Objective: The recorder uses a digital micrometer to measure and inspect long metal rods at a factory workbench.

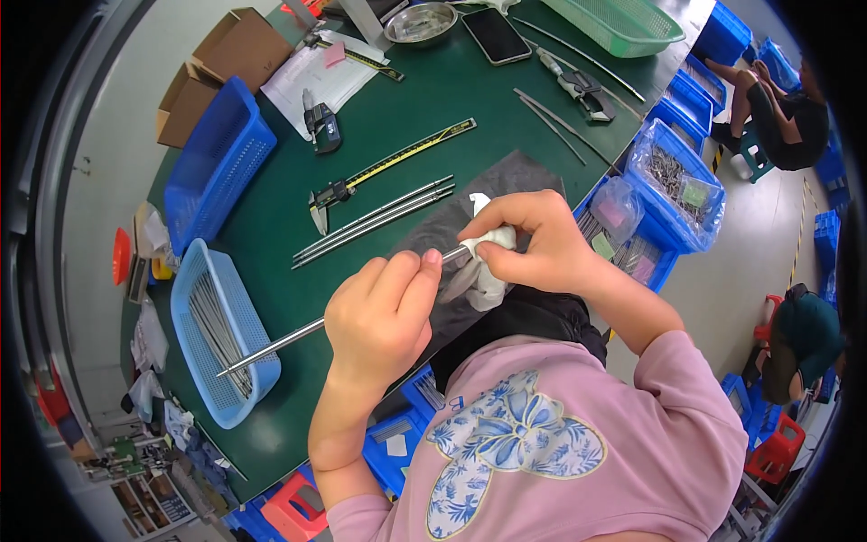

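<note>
Head view: two hands hold a rod (287, 342) and a white cloth (490, 287) at the centre of the frame.
The left hand (377, 316), at centre, has its fingers curled together and clamped on the rod, which slants from the cloth down to the lower left, its end over the light-blue tray (265, 381) of rods. The right hand (549, 244), right of centre, pinches the cloth around the rod's upper part, thumb and forefinger clamped on it. A caliper (395, 163) lies at upper centre.
</note>
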A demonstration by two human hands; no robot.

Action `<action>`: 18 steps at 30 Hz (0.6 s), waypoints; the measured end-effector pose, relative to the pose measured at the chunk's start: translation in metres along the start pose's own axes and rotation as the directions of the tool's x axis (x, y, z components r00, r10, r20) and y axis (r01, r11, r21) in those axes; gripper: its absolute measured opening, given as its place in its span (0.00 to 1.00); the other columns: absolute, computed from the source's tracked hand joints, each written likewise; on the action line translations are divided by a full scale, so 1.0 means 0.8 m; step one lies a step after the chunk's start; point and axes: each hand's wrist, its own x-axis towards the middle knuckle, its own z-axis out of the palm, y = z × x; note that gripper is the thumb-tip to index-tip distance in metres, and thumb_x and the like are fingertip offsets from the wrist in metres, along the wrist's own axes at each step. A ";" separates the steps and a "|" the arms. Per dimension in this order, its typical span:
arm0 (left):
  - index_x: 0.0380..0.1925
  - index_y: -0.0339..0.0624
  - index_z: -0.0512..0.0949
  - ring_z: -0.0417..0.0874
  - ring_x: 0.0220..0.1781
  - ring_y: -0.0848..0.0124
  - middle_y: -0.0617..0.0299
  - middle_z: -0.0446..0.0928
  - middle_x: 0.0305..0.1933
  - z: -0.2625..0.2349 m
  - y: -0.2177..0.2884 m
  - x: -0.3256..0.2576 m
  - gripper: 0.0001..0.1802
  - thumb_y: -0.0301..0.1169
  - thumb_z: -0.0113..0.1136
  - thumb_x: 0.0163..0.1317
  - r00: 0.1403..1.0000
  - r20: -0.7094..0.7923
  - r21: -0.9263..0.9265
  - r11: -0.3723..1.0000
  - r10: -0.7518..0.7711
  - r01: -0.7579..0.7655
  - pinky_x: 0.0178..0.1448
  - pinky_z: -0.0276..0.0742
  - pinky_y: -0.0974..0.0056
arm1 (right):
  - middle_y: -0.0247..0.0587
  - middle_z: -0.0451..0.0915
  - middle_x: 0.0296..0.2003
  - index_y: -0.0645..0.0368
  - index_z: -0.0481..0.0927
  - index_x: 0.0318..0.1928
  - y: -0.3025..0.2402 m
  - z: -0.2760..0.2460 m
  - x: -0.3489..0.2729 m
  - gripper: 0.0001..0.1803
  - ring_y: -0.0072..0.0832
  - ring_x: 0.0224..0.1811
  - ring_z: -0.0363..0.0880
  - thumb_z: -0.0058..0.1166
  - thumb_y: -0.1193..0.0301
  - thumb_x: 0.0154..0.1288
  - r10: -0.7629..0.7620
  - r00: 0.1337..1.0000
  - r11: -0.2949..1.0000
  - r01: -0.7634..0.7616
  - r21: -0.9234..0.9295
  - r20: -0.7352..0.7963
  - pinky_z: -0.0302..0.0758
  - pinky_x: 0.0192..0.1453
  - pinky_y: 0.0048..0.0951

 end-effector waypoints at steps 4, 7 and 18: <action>0.25 0.40 0.77 0.67 0.17 0.72 0.67 0.68 0.22 0.001 0.000 -0.002 0.08 0.21 0.57 0.39 1.000 0.013 -0.030 1.000 -0.009 0.009 0.18 0.61 0.69 | 0.38 0.78 0.23 0.69 0.79 0.29 0.007 0.003 0.001 0.08 0.16 0.26 0.72 0.52 0.80 0.44 0.129 0.991 0.977 -0.134 0.167 0.037 0.67 0.28 0.17; 0.25 0.40 0.77 0.67 0.17 0.72 0.67 0.68 0.22 -0.002 0.002 -0.001 0.08 0.21 0.57 0.40 0.999 0.041 -0.008 1.000 -0.003 0.003 0.18 0.61 0.69 | 0.38 0.77 0.22 0.70 0.78 0.28 0.018 0.009 0.001 0.08 0.16 0.25 0.72 0.51 0.80 0.44 0.062 0.998 0.980 -0.060 0.190 -0.005 0.67 0.28 0.18; 0.24 0.40 0.76 0.67 0.17 0.72 0.67 0.69 0.22 -0.002 0.000 -0.003 0.07 0.21 0.57 0.41 0.996 0.074 -0.001 0.999 0.039 -0.039 0.18 0.61 0.69 | 0.36 0.75 0.21 0.69 0.75 0.25 0.024 0.016 0.014 0.04 0.16 0.24 0.71 0.49 0.80 0.46 0.293 0.955 0.907 -0.293 0.303 0.046 0.66 0.25 0.17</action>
